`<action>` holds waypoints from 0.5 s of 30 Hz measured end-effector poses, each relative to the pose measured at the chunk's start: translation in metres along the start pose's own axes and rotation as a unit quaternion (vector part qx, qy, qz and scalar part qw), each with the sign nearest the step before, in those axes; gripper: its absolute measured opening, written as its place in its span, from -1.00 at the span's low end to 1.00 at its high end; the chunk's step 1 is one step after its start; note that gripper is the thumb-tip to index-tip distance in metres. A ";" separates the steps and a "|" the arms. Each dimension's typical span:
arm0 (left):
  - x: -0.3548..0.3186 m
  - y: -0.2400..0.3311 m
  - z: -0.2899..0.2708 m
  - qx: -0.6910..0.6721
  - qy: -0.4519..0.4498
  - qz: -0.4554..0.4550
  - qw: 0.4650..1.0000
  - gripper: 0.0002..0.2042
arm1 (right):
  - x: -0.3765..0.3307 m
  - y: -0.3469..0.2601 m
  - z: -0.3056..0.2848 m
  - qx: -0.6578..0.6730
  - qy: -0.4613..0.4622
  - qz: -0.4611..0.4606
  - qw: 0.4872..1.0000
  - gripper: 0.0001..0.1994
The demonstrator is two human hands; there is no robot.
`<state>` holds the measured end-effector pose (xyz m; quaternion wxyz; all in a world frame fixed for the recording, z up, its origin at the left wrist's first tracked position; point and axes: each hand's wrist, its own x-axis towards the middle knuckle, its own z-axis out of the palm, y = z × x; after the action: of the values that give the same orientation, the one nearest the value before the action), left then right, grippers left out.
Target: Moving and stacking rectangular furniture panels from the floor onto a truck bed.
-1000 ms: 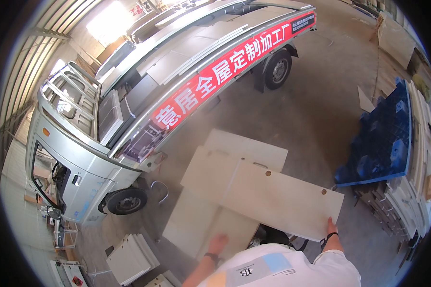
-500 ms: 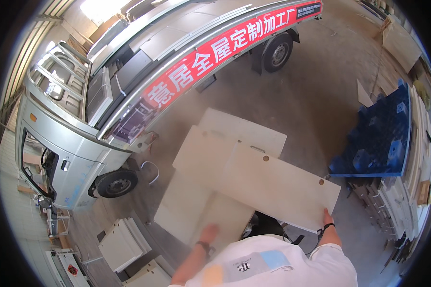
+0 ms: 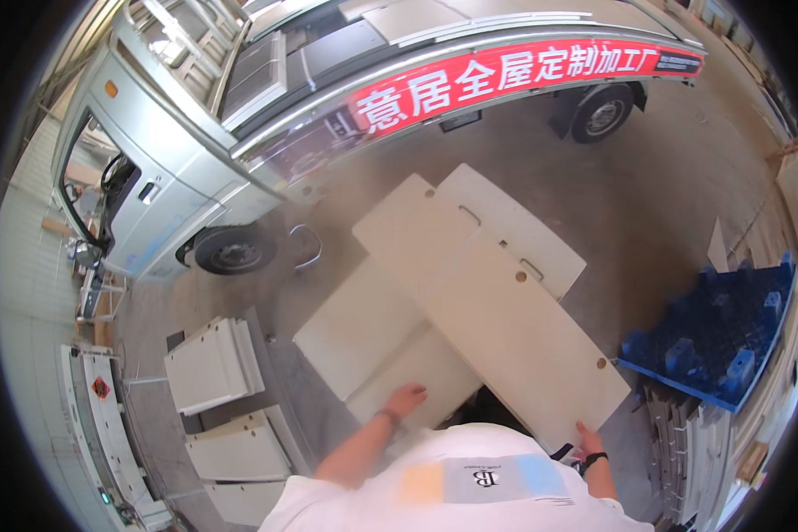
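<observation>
A long cream cabinet panel (image 3: 492,306) with several round holes along one edge lies slantwise across other panels. My right hand (image 3: 587,440) grips its near right end, thumb on top and the other fingers hidden below. My left hand (image 3: 405,400) is over a lower cream panel (image 3: 421,372) to the left, fingers loosely stretched; whether it touches that panel I cannot tell. Another pale panel (image 3: 350,321) reaches out on the left of the stack. Beyond the long panel, a board (image 3: 528,226) with two slim handles pokes out underneath.
A silver flatbed truck (image 3: 173,199) loaded with boards stands ahead, a red banner (image 3: 505,80) along its side. Stacked white panels (image 3: 208,368) lie on the left floor. A blue plastic pallet (image 3: 718,332) rests on a board pile (image 3: 696,443) at the right.
The long panel has swung clockwise relative to the boards below, uncovering a second handle. My right hand still holds its end. The view has turned, so the truck sits farther right.
</observation>
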<state>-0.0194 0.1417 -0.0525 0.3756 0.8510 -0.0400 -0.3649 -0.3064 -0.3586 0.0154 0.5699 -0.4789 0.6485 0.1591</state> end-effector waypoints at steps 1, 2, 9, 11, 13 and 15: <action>-0.004 0.006 0.002 0.012 -0.008 -0.007 1.000 -0.63 | 0.007 -0.002 0.013 0.007 -0.026 -0.025 0.999 -0.32; -0.009 0.012 0.004 -0.016 -0.013 -0.031 0.999 -0.62 | 0.019 -0.010 0.028 -0.050 -0.061 -0.071 0.994 -0.31; -0.043 0.015 0.000 -0.040 0.008 -0.055 0.998 -0.61 | 0.055 -0.086 0.150 -0.003 -0.124 -0.075 0.989 -0.33; -0.052 -0.008 0.004 -0.044 0.044 -0.027 0.998 -0.65 | 0.060 -0.105 0.180 -0.020 -0.126 -0.075 0.989 -0.31; -0.063 -0.039 0.009 -0.020 0.075 0.002 0.997 -0.67 | 0.062 -0.116 0.203 -0.003 -0.119 -0.104 0.987 -0.26; -0.076 -0.072 0.012 -0.042 0.106 -0.017 0.993 -0.68 | 0.061 -0.120 0.208 -0.005 -0.142 -0.098 0.985 -0.26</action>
<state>-0.0977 0.2124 -0.0610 0.4064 0.8692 0.0300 -0.2800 -0.0820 -0.2882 -0.0610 0.6669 -0.5154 0.5099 0.1722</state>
